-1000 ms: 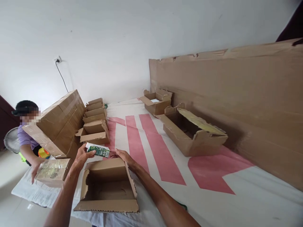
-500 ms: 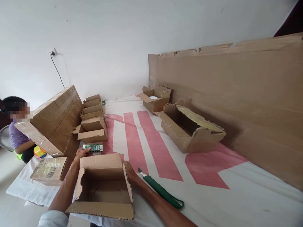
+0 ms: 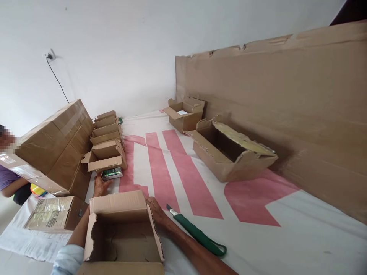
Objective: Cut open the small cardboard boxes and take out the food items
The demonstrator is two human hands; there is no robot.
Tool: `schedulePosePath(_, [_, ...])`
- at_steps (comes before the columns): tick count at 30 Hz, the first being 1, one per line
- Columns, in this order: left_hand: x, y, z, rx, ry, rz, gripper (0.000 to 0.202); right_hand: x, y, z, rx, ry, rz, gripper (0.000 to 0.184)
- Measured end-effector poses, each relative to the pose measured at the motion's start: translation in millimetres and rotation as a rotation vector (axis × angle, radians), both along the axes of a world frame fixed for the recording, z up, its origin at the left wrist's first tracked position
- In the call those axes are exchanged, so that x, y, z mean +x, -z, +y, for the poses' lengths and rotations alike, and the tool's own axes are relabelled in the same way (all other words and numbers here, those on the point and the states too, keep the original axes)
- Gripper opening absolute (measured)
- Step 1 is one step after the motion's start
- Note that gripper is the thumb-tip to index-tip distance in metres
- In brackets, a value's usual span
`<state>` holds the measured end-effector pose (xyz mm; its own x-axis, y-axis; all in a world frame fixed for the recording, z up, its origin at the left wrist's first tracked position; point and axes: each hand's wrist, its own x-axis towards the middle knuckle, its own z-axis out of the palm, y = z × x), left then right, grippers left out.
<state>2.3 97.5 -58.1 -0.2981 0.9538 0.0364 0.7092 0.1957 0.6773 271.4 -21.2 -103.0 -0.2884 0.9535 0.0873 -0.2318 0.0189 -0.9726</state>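
Wall: pale, plain; fitted at far left with a socket [image 3: 51, 54] into which a black cord is plugged.
Table cover [image 3: 298, 248]: white cloth, printed with broad red shapes, creased.
Cardboard panel [image 3: 258, 84]: stood upright along the right side, top edge torn.
Stacked boxes [image 3: 54, 141]: brown, sealed with clear tape, set at left.
Co-worker: partly hidden by the stack; a purple sleeve [image 3: 8, 177] is seen.
Right-hand boxes: two, open; the larger [image 3: 243, 168] is placed nearer, the smaller [image 3: 189, 123] behind it.
Near box [image 3: 117, 200]: open, flaps spread, placed between the forearms; nothing is seen inside.
Box row [image 3: 106, 165]: several open boxes, lined up beside the stack.
Taped box [image 3: 48, 214]: closed, set at lower left.
Cutter [image 3: 197, 233]: green handle, blade exposed, laid beside the right forearm.
Right hand [image 3: 155, 210]: held against the near box's right side; fingers hidden, their spread cannot be told.
Left hand [image 3: 101, 186]: extended beyond the near box; fingertips brought to the small carton's left end, thumb spread apart; whether it is gripped cannot be told.
Small carton [image 3: 112, 173]: dark green and white, positioned just before the row's nearest box.
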Motion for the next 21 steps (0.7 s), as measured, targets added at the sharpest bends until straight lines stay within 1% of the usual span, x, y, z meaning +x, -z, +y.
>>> schedulePosePath(2, [2, 0.3, -1, 0.006, -0.003, 0.151, 0.066, -1, 3.3, 3, -0.014, -0.008, -0.005, 0.074])
schedulePosePath(4, [5, -0.6, 0, 0.001, -0.001, 0.251, 0.066, -1, 5.1, 4, -0.023, -0.006, -0.007, 0.075])
schedulePosePath(10, [17, -6.6, 6, 0.004, 0.025, 0.501, 0.065, 0, 3.7, 4, -0.027, 0.011, -0.003, 0.075])
schedulePosePath(12, [21, -8.9, 5, 0.02, 0.047, 0.585, 0.062, 0, 3.4, 4, -0.027, 0.007, 0.0, 0.075])
schedulePosePath(14, [25, -11.1, 4, 0.044, 0.108, 0.669, 0.056, 1, 3.9, 3, -0.028, 0.001, 0.004, 0.075])
schedulePosePath(18, [35, -15.0, 7, 0.065, 0.288, 0.799, 0.048, 2, 5.3, 3, -0.029, -0.004, 0.007, 0.073])
schedulePosePath(21, [36, -17.4, 13, 0.057, 0.341, 0.865, 0.046, 2, 5.7, 3, -0.03, -0.009, -0.002, 0.069])
